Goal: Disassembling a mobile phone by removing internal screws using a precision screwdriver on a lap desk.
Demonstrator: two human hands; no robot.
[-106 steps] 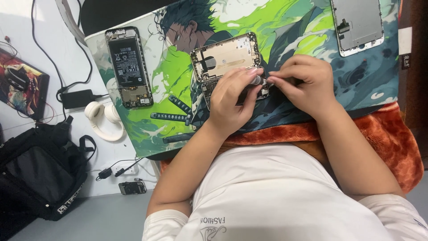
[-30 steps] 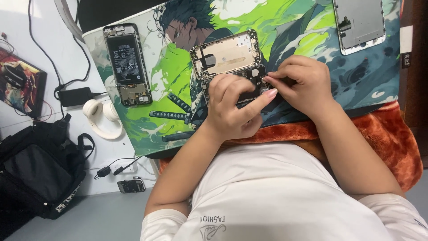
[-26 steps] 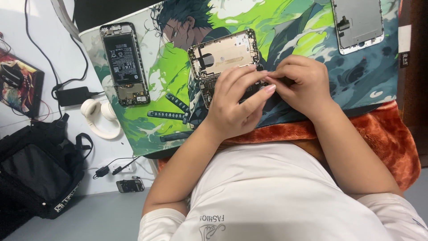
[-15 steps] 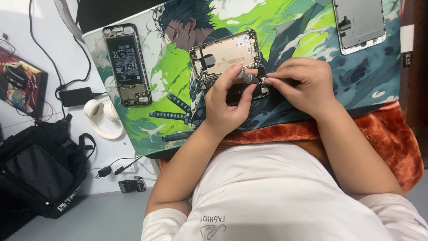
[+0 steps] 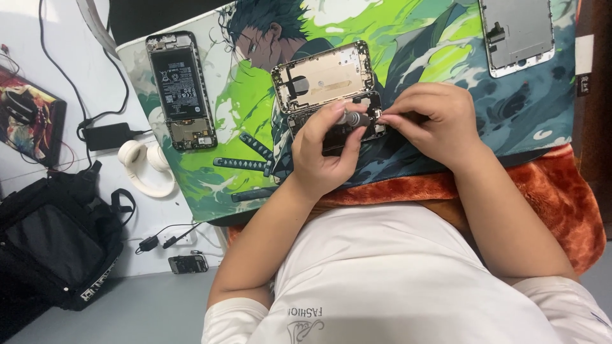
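Since a moment ago your left hand [image 5: 328, 156] has curled back from flat over the phone [image 5: 328, 89] to grip a ridged metal driver [image 5: 352, 118], while your right hand [image 5: 433, 121] pinches at the glossy open shell's lower edge on the printed mat [image 5: 446, 57].

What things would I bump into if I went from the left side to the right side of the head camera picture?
black bag → white headphones → opened phone with its battery showing → gold phone frame → left hand holding a small screwdriver → right hand → phone screen panel
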